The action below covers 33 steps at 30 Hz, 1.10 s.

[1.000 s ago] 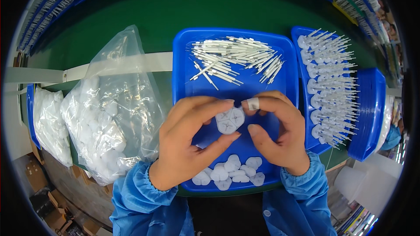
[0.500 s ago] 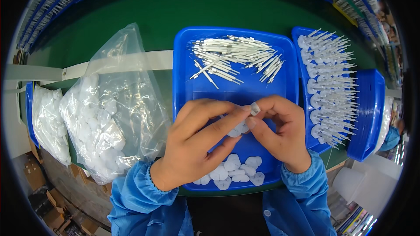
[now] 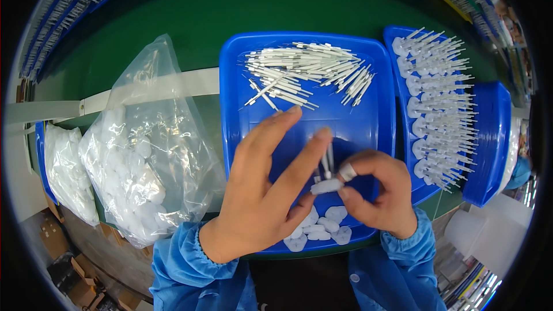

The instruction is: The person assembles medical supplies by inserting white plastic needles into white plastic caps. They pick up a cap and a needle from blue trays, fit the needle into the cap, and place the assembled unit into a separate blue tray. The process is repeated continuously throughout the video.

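Observation:
Over a blue tray, my right hand pinches a small white plastic piece between thumb and forefinger. Slim white pins stand up from this piece, partly blurred. A pale band wraps the right forefinger. My left hand has its fingers spread toward the tray's far side; its thumb reaches the left end of the held piece, perhaps touching it. At the tray's far end lies a heap of thin white sticks with wire-like tips. Several loose white lobed pieces lie at the near end, partly behind my left hand.
On the right, a blue tray holds rows of white pieces with sticks fitted, beside stacked blue trays. To the left stand a clear bag of white pieces and another filled bag. The bench is green.
My left fingers have opened and spread away from the piece. My right hand has moved slightly nearer to me with it, and the pins on it now show.

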### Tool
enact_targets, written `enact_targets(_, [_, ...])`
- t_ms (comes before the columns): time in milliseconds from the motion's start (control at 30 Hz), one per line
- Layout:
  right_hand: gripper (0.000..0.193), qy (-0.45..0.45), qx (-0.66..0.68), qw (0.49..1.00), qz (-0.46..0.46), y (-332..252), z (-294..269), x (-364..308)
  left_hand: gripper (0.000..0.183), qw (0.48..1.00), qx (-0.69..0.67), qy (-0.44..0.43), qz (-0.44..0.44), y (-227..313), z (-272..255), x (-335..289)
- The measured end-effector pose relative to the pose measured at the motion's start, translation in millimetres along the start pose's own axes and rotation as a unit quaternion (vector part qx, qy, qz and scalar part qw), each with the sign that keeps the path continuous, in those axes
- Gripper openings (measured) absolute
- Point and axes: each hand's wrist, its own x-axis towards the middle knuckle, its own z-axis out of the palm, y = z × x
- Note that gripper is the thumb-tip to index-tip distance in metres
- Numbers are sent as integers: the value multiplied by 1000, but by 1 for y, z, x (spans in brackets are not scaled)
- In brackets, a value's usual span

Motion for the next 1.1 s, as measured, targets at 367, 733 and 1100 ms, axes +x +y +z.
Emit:
enact_targets(367, [23, 26, -344, 935, -81, -1, -7, -17, 58, 991, 42, -126, 7, 2, 11, -7])
enact_targets(733, [21, 27, -389, 911, -135, 1, 0, -18, 26, 985, 77, -151, 30, 6, 25, 18])
enact_targets(1100, [30, 299, -376, 876, 38, -3, -57, -140, 35, 974, -151, -59, 160, 99, -13, 14])
